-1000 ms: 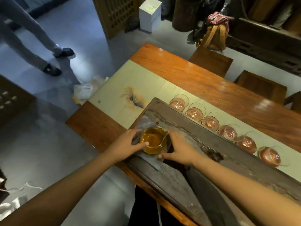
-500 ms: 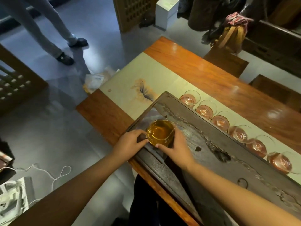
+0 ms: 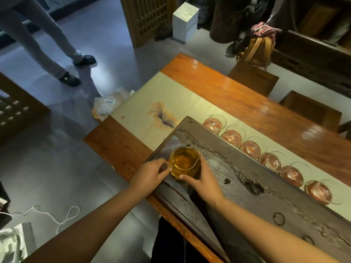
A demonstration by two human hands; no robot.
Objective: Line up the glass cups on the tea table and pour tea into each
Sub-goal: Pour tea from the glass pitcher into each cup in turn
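Glass cups [image 3: 266, 154], six of them, sit in a line on the pale table runner [image 3: 152, 95], just beyond the far edge of the dark tea tray [image 3: 256, 202], running from about one o'clock to three o'clock from the pitcher. Each looks tinted pinkish at the bottom; I cannot tell whether that is tea or only the glass catching colour. The glass pitcher of amber tea [image 3: 183, 161] stands at the left end of the tray, at ten o'clock from the tray's middle.

From the head view, my left hand [image 3: 150, 174] pinches the pitcher's handle at its nine o'clock side, fingers curled on it. My right hand [image 3: 202, 178] cups the pitcher's body from five o'clock, thumb against the near wall.

Compared with a second ago, the left fingers have moved from resting flat beside the pitcher to closing on the handle, and the right hand has wrapped more firmly round the body. The pitcher itself has not left the tray. I judge the lining-up done and the pour about to start, first cup likely the nearest at one o'clock.

A bystander's legs [image 3: 38, 40] stand on the floor at eleven o'clock.
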